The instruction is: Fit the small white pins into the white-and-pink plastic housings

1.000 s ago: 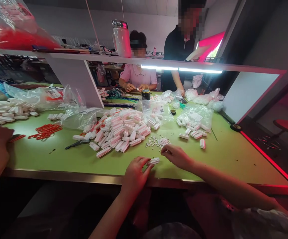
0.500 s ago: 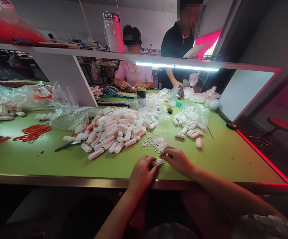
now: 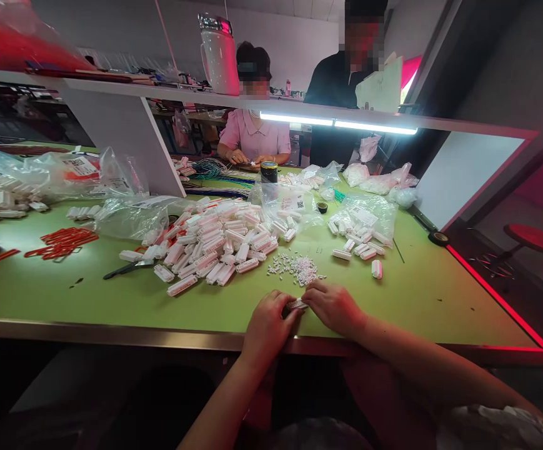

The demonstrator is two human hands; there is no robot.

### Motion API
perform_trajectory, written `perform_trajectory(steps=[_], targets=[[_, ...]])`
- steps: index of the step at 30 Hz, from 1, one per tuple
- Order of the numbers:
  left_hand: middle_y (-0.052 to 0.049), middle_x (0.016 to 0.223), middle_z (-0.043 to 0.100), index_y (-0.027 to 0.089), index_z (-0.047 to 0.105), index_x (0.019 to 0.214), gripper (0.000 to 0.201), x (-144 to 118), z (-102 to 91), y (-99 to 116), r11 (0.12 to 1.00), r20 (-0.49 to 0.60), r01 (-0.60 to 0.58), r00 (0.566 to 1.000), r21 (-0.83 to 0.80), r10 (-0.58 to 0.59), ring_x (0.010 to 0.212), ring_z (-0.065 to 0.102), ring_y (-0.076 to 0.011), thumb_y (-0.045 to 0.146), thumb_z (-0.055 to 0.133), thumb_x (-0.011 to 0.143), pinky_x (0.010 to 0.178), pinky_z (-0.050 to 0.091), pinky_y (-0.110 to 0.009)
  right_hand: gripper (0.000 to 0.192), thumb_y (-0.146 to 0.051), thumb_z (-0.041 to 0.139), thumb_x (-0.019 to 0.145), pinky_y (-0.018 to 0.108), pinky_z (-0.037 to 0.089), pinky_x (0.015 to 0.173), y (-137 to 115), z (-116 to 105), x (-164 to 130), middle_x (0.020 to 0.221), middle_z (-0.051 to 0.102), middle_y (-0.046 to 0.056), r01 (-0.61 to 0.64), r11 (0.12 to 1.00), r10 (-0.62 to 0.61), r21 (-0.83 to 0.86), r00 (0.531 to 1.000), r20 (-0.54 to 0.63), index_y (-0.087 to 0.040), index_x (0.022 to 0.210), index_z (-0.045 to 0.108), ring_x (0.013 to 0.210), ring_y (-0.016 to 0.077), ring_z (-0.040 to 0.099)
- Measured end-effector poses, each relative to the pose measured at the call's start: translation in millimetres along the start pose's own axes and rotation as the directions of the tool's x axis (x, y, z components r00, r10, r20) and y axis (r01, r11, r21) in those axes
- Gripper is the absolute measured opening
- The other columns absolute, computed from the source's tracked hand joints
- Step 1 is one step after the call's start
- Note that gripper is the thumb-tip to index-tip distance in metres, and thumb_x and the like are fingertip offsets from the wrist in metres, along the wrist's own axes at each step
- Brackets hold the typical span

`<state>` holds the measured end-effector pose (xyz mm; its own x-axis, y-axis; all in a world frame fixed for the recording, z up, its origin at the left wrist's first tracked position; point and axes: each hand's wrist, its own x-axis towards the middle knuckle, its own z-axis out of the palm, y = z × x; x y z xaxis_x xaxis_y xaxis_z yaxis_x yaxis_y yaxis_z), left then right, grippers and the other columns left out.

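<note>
Head view: two hands meet at the near edge of the green tabletop (image 3: 88, 300). The left hand (image 3: 266, 325) has its grip closed around one small white connector (image 3: 296, 305), and the right hand (image 3: 334, 305) pinches the same piece from the other side. Just beyond lies one scatter of tiny white pieces (image 3: 297, 269), too many to count. One large heap of white connectors (image 3: 215, 240) sits further left, with one pair of scissors (image 3: 128, 267) beside it.
</note>
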<state>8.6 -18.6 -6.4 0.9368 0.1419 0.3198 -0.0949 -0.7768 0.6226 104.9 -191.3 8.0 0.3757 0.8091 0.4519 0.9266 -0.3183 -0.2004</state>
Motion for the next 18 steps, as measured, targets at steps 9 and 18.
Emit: perform_trajectory(steps=[9,18], targets=[[-0.004,0.091,0.066,0.019,0.067,0.094,0.009,0.3,0.2,0.5,1.000,-0.014,-0.021,1.000,-0.010,0.021,0.088,0.063,-0.0212,0.026,0.068,0.088,0.082,0.050,-0.034,0.020,-0.017,0.050,0.095,0.030,0.047,0.070,-6.5,-6.3,-4.9,0.094,0.071,0.007,0.115,0.987,-0.118,-0.109,0.993,-0.018,-0.018,0.095,0.070,0.075,0.0176,0.063],[-0.004,0.094,0.067,0.023,0.071,0.114,0.023,-2.8,2.1,-1.7,0.981,0.003,-0.144,0.990,0.131,0.144,0.086,0.064,-0.0198,0.025,0.058,0.095,0.080,0.052,-0.031,0.017,-0.021,0.055,0.096,0.029,0.051,0.076,44.7,-19.7,3.6,0.096,0.072,0.006,-0.240,0.951,0.275,0.193,0.944,-0.180,-0.022,0.097,0.072,0.087,0.0190,0.067]])
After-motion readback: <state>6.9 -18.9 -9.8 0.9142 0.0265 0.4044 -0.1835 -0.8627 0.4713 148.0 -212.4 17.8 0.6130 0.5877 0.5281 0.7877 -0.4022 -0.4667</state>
